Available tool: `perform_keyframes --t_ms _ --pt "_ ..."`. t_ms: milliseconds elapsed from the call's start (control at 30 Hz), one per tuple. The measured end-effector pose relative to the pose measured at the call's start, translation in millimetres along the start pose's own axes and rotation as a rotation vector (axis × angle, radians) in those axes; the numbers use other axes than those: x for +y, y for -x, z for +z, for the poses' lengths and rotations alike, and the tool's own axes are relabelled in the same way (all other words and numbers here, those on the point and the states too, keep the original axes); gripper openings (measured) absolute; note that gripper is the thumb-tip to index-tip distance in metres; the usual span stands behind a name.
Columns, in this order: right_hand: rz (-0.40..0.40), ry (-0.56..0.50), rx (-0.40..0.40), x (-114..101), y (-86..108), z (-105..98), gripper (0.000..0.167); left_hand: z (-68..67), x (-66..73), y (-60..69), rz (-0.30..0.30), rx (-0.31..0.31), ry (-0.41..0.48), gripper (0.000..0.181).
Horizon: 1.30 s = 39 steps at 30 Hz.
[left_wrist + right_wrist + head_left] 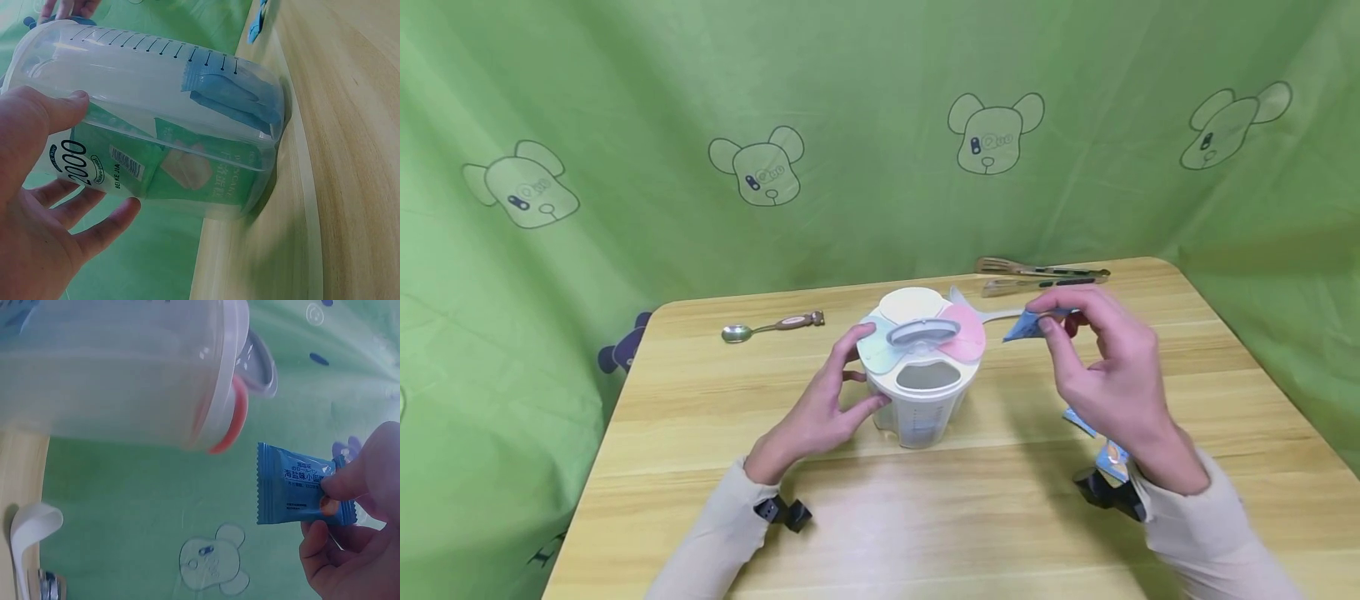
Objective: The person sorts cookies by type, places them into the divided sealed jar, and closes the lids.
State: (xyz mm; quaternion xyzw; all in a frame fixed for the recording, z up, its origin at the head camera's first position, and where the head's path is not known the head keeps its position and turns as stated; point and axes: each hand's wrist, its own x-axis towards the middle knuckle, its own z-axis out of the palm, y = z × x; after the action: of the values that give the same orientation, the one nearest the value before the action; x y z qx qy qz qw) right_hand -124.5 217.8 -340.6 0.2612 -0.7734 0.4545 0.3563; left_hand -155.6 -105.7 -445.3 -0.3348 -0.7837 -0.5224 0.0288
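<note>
A translucent divided storage container [922, 421] stands upright on the table. Its round lid [964, 332] has white, mint and pink flaps, and the near opening is uncovered. My left hand [820, 412] grips the container's left side, thumb in front and fingers behind. Through its wall, the left wrist view shows green packets [209, 169] and a blue packet [234, 100] inside. Right of the lid, apart from it, my right hand [1108, 358] pinches a small blue snack packet [294, 487] between thumb and fingers.
Blue snack packets [1112, 461] lie on the table beneath my right forearm. Behind the container is a white ladle [1000, 315], with tongs [1045, 271] at the back edge. A metal spoon [775, 325] with a brown handle lies to the left. Green cloth [880, 208] hangs behind.
</note>
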Motion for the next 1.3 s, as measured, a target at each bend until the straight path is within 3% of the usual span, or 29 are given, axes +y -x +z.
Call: perform_keyframes --t_ms 367,1000,1300 --pt "-0.075 -0.055 -0.117 -16.2 -2.1 14.1 0.027 0.4 1.5 0.6 0.013 0.001 -0.002 0.096" --pt "-0.065 -0.176 -0.24 -19.6 3.2 36.8 0.042 0.0 0.2 0.7 0.017 0.002 0.004 0.098" --pt "0.072 -0.092 -0.378 -16.9 6.7 30.4 0.038 -0.9 0.5 0.5 0.013 -0.002 0.0 0.098"
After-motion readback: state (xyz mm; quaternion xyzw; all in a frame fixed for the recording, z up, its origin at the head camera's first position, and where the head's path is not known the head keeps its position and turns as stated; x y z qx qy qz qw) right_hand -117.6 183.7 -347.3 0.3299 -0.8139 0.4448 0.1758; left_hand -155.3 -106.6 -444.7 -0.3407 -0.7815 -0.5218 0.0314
